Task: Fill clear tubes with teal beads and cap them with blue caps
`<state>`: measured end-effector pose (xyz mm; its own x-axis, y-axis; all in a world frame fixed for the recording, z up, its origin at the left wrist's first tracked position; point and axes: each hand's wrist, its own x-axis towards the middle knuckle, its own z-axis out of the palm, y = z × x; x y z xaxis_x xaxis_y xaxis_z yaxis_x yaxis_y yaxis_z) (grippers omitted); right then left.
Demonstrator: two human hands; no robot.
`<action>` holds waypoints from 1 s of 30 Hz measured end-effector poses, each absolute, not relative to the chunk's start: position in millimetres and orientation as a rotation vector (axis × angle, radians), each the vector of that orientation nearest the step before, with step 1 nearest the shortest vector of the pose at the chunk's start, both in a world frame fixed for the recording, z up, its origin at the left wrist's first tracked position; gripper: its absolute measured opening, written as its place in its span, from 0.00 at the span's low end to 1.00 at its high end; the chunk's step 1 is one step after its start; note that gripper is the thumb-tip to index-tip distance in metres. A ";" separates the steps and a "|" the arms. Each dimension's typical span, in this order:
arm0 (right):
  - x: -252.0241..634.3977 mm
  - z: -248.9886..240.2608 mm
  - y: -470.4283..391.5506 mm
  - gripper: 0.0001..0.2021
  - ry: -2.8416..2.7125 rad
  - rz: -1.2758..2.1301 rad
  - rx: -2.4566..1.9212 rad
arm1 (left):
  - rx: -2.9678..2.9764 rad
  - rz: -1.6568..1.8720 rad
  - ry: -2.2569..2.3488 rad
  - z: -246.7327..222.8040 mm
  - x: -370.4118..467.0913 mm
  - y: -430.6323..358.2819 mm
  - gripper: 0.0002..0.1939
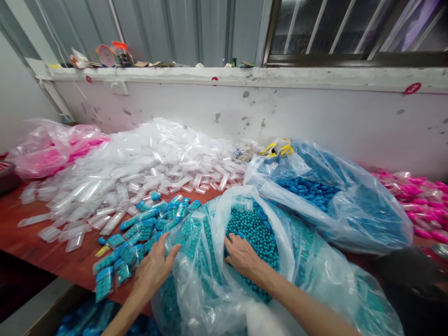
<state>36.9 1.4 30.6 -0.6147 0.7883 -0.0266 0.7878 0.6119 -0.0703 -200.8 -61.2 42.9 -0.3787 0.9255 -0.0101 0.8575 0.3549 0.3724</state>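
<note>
My left hand [156, 266] is held beside the left flank of a clear plastic bag [201, 242] of teal beads, its thumb and fingers apart and nothing visible in it. Inside the bag's mouth, my right hand [243, 255] reaches over the loose teal beads [257, 228], fingers somewhat spread and bent against the inner left edge. Its fingertips partly disappear there, and no held item shows. Left of the bag lie several small clear containers [135, 254] filled with teal beads and closed with blue caps. A small container also rests on the beads near the mouth's far rim.
Empty clear containers [154, 149] form a large heap on the red tabletop [21, 233]. A bag of blue caps [311, 193] lies right, beyond it pink pieces [420, 200]. A pink-filled bag [52, 149] sits far left. Below the table edge, a box holds filled containers [94, 319].
</note>
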 end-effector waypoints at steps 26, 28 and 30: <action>80.9 68.1 -11.7 0.15 -1.269 1.889 -1.180 | 0.814 1.295 0.955 100.0 -99.5 14.4 0.13; 88.3 83.6 -8.2 0.15 -1.106 1.866 -1.156 | 0.808 1.282 0.939 101.5 -91.8 20.9 0.12; 92.9 94.8 -4.6 0.14 -1.015 1.853 -1.134 | 0.817 1.300 0.933 100.4 -89.8 24.3 0.12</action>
